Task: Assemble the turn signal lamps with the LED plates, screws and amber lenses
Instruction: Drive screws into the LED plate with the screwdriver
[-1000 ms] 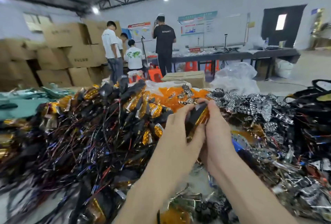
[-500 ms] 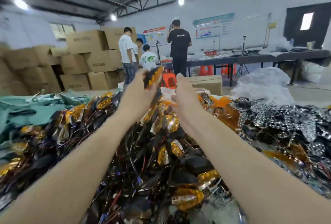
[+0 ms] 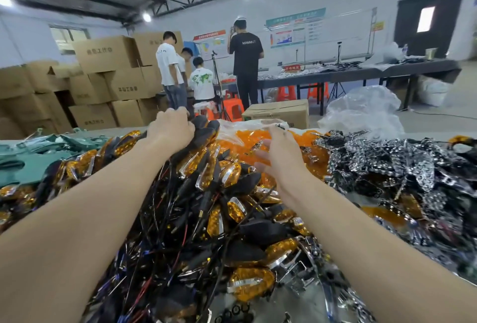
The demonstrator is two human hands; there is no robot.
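My left hand: stretched out to 12 o'clock on the crest of the lamp heap, knuckles up, fingers curled down over the far side. It touches the black housings there. The fingertips are hidden, so I cannot tell whether they actually grip one.
My right hand: out at about 1 o'clock, fingers spread and loose, somewhat blurred, holding nothing. It hangs over the near edge of the lens bag, apart from my left hand.
Turn signal lamps: a big tangled heap running from 6 to 12 o'clock between my forearms and spilling out toward 9 o'clock. They have black housings with amber lenses fitted, and thin black, red and blue wires trail through them.
Black lamp: on the very top of the heap, touching the right side of my left hand.
Amber lenses: loose orange ones in a clear plastic bag at 12 to 1 o'clock, just beyond the heap and below my right fingers.
Chrome plates: shiny silvery pieces piled at 2 to 3 o'clock, right beside the lens bag.
Green parts: a flat spread at 9 to 10 o'clock, bordering the heap.
Cardboard boxes: stacked at 10 to 11 o'clock.
Carton: at 12 to 1 o'clock, past the lens bag.
Crumpled plastic: clear, bunched up at 1 to 2 o'clock.
People: four at 12 o'clock, far off, backs to me.
Long table: dark, running from the people out to 2 o'clock.
Orange stools: near the people.
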